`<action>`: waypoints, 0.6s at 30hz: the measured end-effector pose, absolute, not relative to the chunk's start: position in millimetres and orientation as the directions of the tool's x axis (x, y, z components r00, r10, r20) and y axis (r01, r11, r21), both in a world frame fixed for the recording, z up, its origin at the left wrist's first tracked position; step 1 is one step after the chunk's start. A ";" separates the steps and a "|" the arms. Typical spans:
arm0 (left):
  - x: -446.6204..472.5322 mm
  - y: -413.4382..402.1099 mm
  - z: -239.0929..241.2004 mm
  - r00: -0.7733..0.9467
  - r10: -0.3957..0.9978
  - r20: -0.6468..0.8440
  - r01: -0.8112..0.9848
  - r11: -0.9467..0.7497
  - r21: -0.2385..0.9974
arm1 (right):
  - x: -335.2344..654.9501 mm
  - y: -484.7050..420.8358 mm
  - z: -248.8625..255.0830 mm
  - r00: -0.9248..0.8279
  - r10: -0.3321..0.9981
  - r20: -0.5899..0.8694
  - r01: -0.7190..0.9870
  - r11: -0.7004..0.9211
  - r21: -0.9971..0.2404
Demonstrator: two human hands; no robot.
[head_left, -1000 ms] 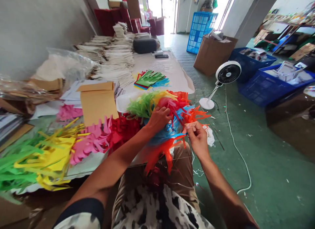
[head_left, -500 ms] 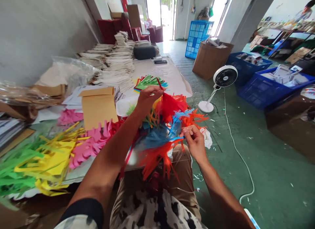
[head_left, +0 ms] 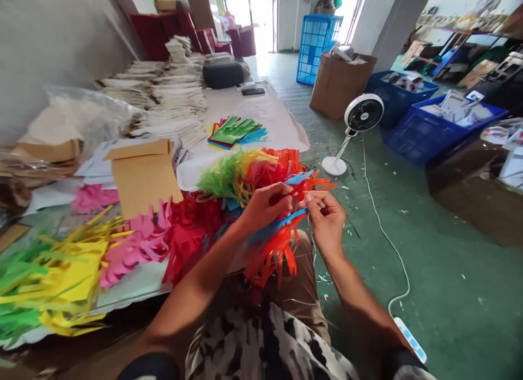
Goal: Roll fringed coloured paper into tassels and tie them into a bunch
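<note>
My left hand and my right hand meet over a bundle of fringed paper strips in orange, blue and red, held above my lap. Both hands pinch the strips, with their fingers closed on a red piece between them. Just behind the hands, a heap of green, yellow and red fringed paper lies on a white tray at the table's edge.
Piles of red, pink, yellow and green cut paper cover the table's near side. A brown envelope and stacks of white paper lie behind. A white fan, blue crates and a cardboard box stand on the green floor.
My left hand, raised high with a red strip half a second ago, has come down to meet my right hand at the bundle. The camera view shifted slightly.
</note>
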State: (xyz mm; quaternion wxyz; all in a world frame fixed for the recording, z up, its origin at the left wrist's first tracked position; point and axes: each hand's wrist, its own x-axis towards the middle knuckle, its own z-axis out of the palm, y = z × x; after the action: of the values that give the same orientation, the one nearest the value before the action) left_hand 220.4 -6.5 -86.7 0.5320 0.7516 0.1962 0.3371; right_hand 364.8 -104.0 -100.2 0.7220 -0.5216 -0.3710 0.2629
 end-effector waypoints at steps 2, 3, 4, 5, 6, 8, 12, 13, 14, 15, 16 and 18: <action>222.6 -8.7 -90.8 0.707 0.645 0.292 -0.070 -0.347 0.935 | 365.2 -102.2 -99.9 0.601 0.766 0.229 -0.020 0.302 -0.953; 223.3 -9.4 -91.1 0.710 0.640 0.295 -0.072 -0.350 0.934 | 365.6 -101.7 -99.8 0.597 0.773 0.213 -0.030 0.287 -0.957; 223.7 -9.9 -90.8 0.709 0.639 0.300 -0.072 -0.358 0.931 | 365.8 -101.3 -99.7 0.585 0.787 0.198 -0.038 0.270 -0.962; 224.1 -10.5 -90.4 0.706 0.640 0.304 -0.067 -0.368 0.928 | 366.0 -101.0 -99.6 0.569 0.800 0.188 -0.043 0.257 -0.966; 224.2 -11.1 -90.3 0.703 0.642 0.306 -0.060 -0.375 0.925 | 366.0 -100.7 -99.7 0.554 0.812 0.183 -0.045 0.249 -0.967; 224.1 -12.3 -91.9 0.693 0.651 0.311 -0.052 -0.384 0.922 | 365.5 -100.1 -99.8 0.533 0.825 0.189 -0.043 0.250 -0.967; 222.7 -14.7 -99.1 0.646 0.694 0.316 -0.027 -0.393 0.919 | 363.8 -99.2 -99.8 0.514 0.833 0.206 -0.043 0.265 -0.963; 222.5 -15.3 -100.3 0.634 0.705 0.319 -0.029 -0.389 0.921 | 363.3 -99.0 -99.6 0.511 0.836 0.203 -0.046 0.262 -0.964; 222.4 -16.0 -101.1 0.621 0.717 0.318 -0.039 -0.377 0.925 | 362.9 -98.9 -99.4 0.507 0.839 0.198 -0.049 0.257 -0.965; 222.4 -16.6 -101.5 0.607 0.729 0.317 -0.054 -0.360 0.931 | 362.4 -98.6 -99.2 0.504 0.842 0.192 -0.053 0.251 -0.966; 222.7 -17.4 -101.5 0.591 0.743 0.313 -0.071 -0.338 0.939 | 361.9 -98.3 -99.1 0.502 0.845 0.185 -0.056 0.246 -0.968; 223.5 -19.0 -101.2 0.559 0.775 0.293 -0.105 -0.285 0.953 | 360.6 -97.5 -99.1 0.499 0.850 0.171 -0.075 0.239 -0.968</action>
State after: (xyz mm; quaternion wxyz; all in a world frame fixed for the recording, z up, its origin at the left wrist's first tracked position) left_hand 223.5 -19.0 -101.2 0.5469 0.6933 0.2418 0.4022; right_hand 360.6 -97.5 -99.1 0.6930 -0.5189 -0.3733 0.3335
